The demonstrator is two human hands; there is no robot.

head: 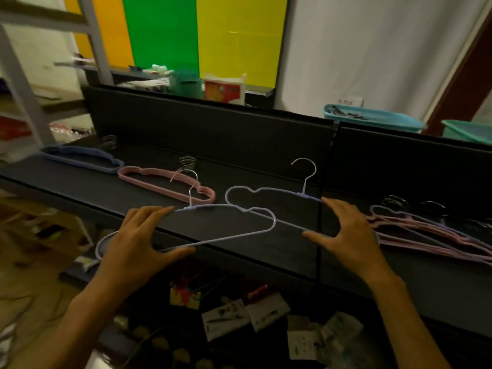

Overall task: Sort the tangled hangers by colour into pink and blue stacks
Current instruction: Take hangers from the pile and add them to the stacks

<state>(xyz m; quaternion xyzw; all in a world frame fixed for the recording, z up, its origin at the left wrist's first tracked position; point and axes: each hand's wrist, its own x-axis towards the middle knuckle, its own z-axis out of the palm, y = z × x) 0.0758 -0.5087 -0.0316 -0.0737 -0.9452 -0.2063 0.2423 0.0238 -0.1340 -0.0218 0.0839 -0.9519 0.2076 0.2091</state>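
Each hand holds one pale blue hanger over the dark shelf [239, 161]. My left hand [138, 235] grips the nearer blue hanger [231, 209] by its left side, fingers over the top bar and thumb under the lower one. My right hand [346, 230] grips the farther blue hanger [269, 190] at its right side. The two hangers overlap in the middle. A blue stack [80, 157] lies at the shelf's far left, with a pink stack [165, 183] just right of it. A mixed pink and blue tangle of hangers [431, 235] lies at the right.
A black back panel [213, 129] runs behind the shelf. Teal bins [372, 118] stand beyond it at the right. Cards and small packets [239, 315] litter the lower level in front of me. A white shelving frame [18, 83] rises at the left.
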